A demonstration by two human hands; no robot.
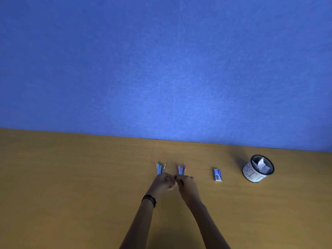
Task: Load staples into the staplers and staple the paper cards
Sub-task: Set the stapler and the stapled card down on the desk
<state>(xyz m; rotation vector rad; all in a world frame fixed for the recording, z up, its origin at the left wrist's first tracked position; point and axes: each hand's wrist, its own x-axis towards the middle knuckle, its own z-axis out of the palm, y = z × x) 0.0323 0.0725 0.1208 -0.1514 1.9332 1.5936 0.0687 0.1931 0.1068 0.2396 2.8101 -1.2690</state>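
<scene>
Two Hands Joined at the Staplers

Reference item: the pink stapler (pixel 181 170), lying opened on the wooden table (pixel 71 177). The blue stapler (pixel 160 168) lies just left of it, also opened. The left hand (pixel 161 185) and right hand (pixel 187 184) meet at the near end of the pink stapler, with fingers curled and fingertips (pixel 175 177) together. Whether they pinch anything cannot be told, as the spot is too small. The staple box (pixel 217 174) lies flat to the right of the pink stapler, apart from both hands. The cup (pixel 251 175) holding paper cards (pixel 261 165) stands farther right.
</scene>
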